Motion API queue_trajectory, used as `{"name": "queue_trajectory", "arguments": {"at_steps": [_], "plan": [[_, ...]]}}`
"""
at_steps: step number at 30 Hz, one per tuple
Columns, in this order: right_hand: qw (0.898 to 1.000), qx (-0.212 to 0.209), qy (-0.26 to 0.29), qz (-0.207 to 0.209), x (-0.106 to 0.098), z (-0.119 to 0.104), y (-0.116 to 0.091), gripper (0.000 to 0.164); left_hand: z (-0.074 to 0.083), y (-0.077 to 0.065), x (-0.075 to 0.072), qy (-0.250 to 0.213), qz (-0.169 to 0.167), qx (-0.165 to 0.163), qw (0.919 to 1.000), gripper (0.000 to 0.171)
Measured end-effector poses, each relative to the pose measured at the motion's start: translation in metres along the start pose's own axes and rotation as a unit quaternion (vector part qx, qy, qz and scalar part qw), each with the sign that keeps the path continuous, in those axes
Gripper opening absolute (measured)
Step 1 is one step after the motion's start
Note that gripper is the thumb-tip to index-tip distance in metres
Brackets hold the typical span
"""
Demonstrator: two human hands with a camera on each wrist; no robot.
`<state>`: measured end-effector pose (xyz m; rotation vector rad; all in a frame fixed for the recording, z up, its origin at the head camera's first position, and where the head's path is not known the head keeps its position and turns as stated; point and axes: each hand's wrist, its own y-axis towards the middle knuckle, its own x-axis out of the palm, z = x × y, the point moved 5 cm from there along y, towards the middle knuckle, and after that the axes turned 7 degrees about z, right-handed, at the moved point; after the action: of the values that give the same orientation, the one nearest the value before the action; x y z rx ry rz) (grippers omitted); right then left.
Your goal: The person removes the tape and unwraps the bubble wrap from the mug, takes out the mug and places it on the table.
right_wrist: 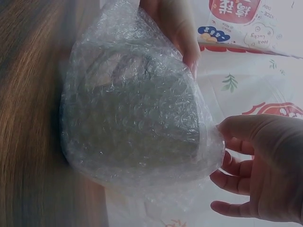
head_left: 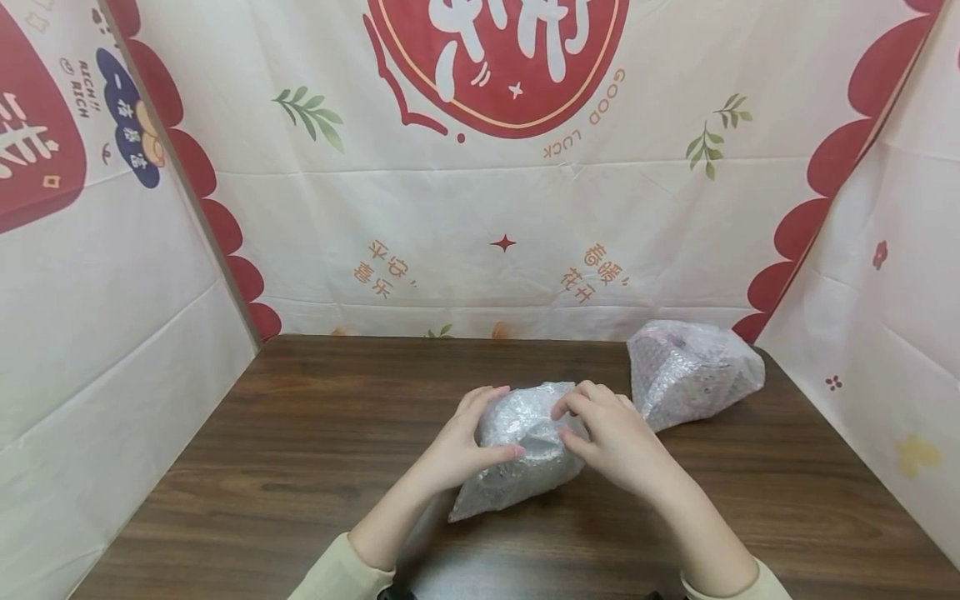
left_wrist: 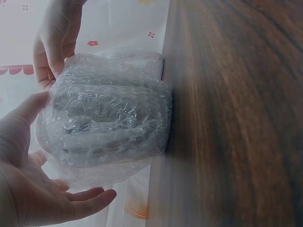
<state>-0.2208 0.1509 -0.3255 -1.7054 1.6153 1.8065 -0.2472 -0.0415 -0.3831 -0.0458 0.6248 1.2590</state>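
A bubble-wrapped bundle (head_left: 517, 487) rests on the table in front of me, its clear wrap tapering to a corner toward the lower left. The left hand (head_left: 461, 442) holds its left side, thumb across the near face and fingers around the far side. My right hand (head_left: 618, 433) pinches the wrap at the bundle's upper right, with thumb and fingertips at the edge. In the right wrist view, something dark shows through the bubble wrap (right_wrist: 137, 118), its kind hidden by the layers. The left wrist view shows crinkled layers of wrap (left_wrist: 109, 113) between both hands.
A second bubble-wrapped bundle (head_left: 693, 375) with pinkish tints lies at the table's back right corner. The dark wood table (head_left: 300, 450) meets a printed cloth backdrop (head_left: 465, 208) at its back edge, with cloth walls on both sides.
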Motion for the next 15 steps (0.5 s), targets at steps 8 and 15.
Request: {"name": "queue_trajectory", "arguments": {"at_steps": [8, 15], "plan": [[1.0, -0.013, -0.007, 0.013, 0.0022, -0.0049, -0.0002, 0.024, -0.0006, -0.0004, 0.001, -0.001, -0.002, 0.003, 1.0, 0.079], [0.999, -0.027, -0.016, 0.035, 0.0031, -0.0077, -0.0017, 0.024, -0.0001, -0.0003, 0.0004, 0.004, -0.003, -0.003, 1.0, 0.078]]}}
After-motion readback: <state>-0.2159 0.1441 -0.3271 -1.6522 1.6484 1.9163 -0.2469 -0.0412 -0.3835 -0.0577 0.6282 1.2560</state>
